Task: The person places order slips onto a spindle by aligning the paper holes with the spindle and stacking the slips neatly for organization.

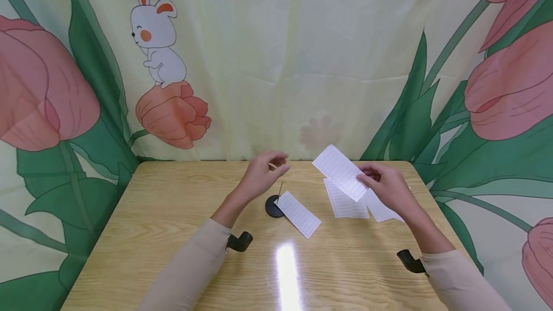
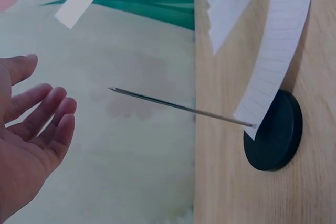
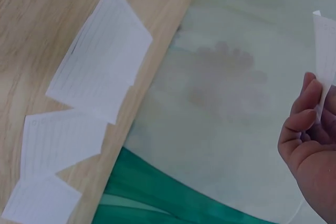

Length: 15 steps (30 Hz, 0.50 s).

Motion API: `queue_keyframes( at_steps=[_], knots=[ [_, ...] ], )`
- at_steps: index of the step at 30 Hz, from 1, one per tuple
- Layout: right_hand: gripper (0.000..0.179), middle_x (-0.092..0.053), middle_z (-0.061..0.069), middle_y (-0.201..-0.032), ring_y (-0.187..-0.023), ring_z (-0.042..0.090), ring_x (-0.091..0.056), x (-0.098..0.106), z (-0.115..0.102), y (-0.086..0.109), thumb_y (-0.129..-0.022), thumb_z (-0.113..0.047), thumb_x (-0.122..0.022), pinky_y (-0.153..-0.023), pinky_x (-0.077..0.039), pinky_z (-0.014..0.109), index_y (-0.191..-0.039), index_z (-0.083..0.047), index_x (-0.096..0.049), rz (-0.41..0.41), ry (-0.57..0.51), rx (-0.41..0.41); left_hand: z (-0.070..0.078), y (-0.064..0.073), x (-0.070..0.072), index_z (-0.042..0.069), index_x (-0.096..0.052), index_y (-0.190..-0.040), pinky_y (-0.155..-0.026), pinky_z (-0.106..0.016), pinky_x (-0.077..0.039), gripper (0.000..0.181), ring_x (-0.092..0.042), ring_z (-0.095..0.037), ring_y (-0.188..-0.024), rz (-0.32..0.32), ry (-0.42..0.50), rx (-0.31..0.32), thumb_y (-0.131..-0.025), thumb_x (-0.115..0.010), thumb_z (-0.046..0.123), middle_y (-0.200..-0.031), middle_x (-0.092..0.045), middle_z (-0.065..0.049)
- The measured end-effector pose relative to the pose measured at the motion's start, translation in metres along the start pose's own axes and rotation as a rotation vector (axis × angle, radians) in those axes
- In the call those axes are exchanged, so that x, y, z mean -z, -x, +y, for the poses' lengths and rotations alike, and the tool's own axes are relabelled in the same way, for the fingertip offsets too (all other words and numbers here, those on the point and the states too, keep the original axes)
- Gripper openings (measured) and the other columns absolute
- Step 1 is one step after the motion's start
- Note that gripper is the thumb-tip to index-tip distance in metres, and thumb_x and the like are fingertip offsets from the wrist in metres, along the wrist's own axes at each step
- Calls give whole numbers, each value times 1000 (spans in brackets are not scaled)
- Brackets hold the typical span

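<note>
A receipt spike with a round black base (image 1: pixel 273 207) stands on the table, its thin metal rod (image 2: pixel 178 107) pointing up. One lined paper slip (image 1: pixel 299 214) is pierced near its end and lies low on the rod, against the base. My left hand (image 1: pixel 264 172) hovers just above the spike, fingers loosely bent and holding nothing. In my right hand (image 1: pixel 384 184), thumb and fingers pinch another lined paper slip (image 1: pixel 339 172) by its lower right end, raised over the table. Beneath it lie more slips (image 1: pixel 345 201), partly hidden by the hand and held slip.
Several loose slips (image 3: pixel 63 142) lie overlapping in a row near the table's back right edge. Behind the wooden table (image 1: pixel 173 234) hangs a curtain (image 1: pixel 259 61) printed with tulips and a rabbit. Black wrist mounts (image 1: pixel 240 242) sit at both cuffs.
</note>
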State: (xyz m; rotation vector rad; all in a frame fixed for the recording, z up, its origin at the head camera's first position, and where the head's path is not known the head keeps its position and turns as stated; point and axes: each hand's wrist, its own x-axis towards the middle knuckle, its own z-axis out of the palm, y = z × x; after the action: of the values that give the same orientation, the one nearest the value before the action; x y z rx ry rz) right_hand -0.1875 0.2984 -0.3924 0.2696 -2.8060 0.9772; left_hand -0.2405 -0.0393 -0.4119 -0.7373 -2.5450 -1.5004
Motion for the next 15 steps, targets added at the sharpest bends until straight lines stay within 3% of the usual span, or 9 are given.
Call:
queue_keyframes(
  at_steps=[15],
  knots=[
    [20,-76,11,-98,-82,20,-67,-17,-19,-10,-97,-8,-72,-67,-53,22,-115,-2,-73,-41,-44,57,16,-16,-12,5,-75,-116,-73,-27,-54,20,-67,-18,-89,-12,90,51,-99,-70,16,-101,-75,-6]
  ],
)
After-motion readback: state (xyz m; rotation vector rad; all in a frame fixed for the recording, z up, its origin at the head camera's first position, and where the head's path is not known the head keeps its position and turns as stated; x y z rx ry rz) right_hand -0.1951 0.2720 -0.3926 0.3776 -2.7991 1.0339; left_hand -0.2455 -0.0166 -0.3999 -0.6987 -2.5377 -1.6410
